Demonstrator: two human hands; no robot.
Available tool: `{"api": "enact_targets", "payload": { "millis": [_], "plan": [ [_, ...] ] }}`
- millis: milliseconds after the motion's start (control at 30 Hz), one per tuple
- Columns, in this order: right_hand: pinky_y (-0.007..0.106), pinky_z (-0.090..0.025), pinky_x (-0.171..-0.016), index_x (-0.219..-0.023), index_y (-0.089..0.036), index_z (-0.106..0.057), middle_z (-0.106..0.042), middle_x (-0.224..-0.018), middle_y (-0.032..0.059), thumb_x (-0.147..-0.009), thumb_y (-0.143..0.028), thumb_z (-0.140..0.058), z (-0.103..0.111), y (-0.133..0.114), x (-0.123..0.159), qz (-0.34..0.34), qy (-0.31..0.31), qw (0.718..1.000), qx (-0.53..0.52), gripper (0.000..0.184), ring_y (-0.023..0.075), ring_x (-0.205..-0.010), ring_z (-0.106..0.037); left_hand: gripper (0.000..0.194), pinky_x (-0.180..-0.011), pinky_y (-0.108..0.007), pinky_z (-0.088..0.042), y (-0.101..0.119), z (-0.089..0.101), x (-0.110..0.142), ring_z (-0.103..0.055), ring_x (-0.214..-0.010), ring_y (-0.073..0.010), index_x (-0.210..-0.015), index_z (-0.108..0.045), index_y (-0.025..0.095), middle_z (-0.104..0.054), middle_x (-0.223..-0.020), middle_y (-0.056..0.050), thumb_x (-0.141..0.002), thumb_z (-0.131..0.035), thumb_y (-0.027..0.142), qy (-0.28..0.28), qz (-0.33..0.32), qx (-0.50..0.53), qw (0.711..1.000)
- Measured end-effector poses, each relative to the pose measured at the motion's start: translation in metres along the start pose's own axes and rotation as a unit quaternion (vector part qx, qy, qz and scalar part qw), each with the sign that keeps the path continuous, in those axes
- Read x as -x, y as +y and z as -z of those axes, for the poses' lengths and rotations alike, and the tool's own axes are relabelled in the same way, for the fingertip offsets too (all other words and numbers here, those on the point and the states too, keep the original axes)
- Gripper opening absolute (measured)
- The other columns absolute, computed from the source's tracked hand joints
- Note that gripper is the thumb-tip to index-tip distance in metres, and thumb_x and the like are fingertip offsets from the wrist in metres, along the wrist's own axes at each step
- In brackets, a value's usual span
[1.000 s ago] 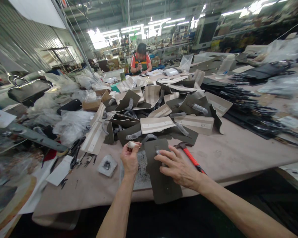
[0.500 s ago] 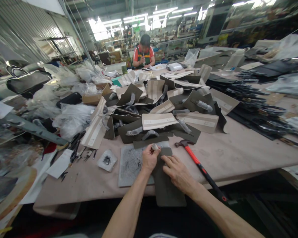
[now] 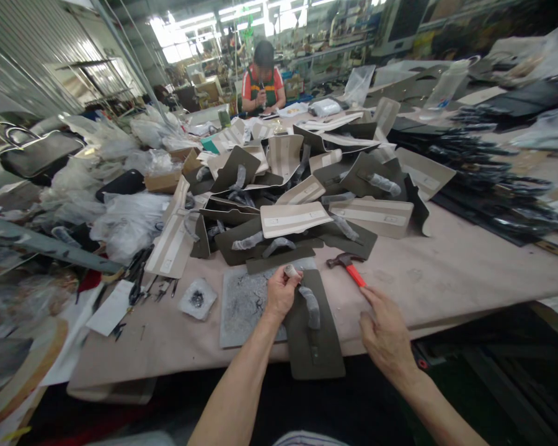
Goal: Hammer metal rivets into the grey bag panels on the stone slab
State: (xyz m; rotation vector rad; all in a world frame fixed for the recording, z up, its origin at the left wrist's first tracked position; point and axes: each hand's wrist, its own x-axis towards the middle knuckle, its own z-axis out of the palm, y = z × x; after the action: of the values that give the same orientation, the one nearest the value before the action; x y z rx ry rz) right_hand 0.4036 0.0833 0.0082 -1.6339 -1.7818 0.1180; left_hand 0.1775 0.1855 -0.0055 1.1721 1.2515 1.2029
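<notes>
A short pale cylindrical tool stands between the closed thumb and fingers of my left hand, its blunt top showing; its lower end is hidden. That hand is at the top left corner of a dark olive panel, which bears a plastic-wrapped handle. Beneath is a grey, scuffed slab, and the panel's near end sticks out past the table edge. Over on the right, my right hand is closed on the red and black shaft of a claw hammer, whose head lies on the table pointing away.
Beyond the slab is a heap of olive and beige panels with wrapped handles. A small tray of dark bits sits left of the slab. Black strapped pieces are piled at right. A co-worker sits across the table.
My right hand has left the panel and moved right onto the hammer's handle. The panel's wrapped handle is now visible. My left hand still holds the pale tool; the view has shifted slightly.
</notes>
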Motion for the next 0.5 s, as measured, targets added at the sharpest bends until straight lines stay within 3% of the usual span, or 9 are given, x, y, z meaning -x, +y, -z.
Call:
{"api": "enact_targets", "payload": {
  "millis": [133,300,433,500],
  "plan": [
    [0.051,-0.05,-0.097,-0.128,-0.006,-0.06,-0.06,-0.13,0.0217,-0.094,-0.019,-0.047,0.007,0.041,0.001,-0.077,-0.049,0.981,0.169,0.038,0.0356,-0.113,-0.059,0.021,-0.084,-0.031,-0.054,-0.002,-0.002,-0.001,-0.071,-0.087,-0.0186,-0.095,-0.07,0.019,-0.076,-0.092,-0.005,-0.083,-0.072,0.035,0.009,0.002,-0.016,1.0],
    [0.042,-0.048,-0.081,-0.122,-0.009,-0.062,-0.063,-0.108,0.0161,-0.099,-0.028,-0.045,0.006,0.052,0.004,-0.106,-0.155,0.957,0.222,0.034,0.0314,-0.098,-0.059,0.018,-0.084,-0.031,-0.053,0.003,-0.005,-0.001,-0.07,-0.086,-0.0188,-0.092,-0.07,0.019,-0.076,-0.09,-0.005,-0.081,-0.071,0.032,0.021,-0.001,-0.034,0.999],
    [0.036,-0.039,-0.069,-0.101,-0.015,-0.06,-0.058,-0.09,0.0103,-0.096,-0.026,-0.047,0.006,0.047,-0.011,-0.165,-0.238,0.942,0.171,0.018,0.0255,-0.081,-0.055,0.013,-0.078,-0.029,-0.052,0.007,-0.011,0.001,-0.069,-0.082,-0.0176,-0.091,-0.069,0.02,-0.075,-0.086,-0.003,-0.081,-0.07,0.029,0.041,-0.017,-0.072,0.996],
    [0.032,-0.035,-0.063,-0.091,-0.019,-0.055,-0.055,-0.079,0.0047,-0.089,-0.022,-0.054,0.008,0.042,-0.022,-0.273,-0.278,0.921,0.018,0.003,0.02,-0.07,-0.051,0.012,-0.075,-0.028,-0.052,0.006,-0.014,0.002,-0.068,-0.079,-0.0174,-0.089,-0.068,0.02,-0.074,-0.084,-0.002,-0.08,-0.07,0.028,0.057,-0.019,-0.077,0.995]
  ]
}}
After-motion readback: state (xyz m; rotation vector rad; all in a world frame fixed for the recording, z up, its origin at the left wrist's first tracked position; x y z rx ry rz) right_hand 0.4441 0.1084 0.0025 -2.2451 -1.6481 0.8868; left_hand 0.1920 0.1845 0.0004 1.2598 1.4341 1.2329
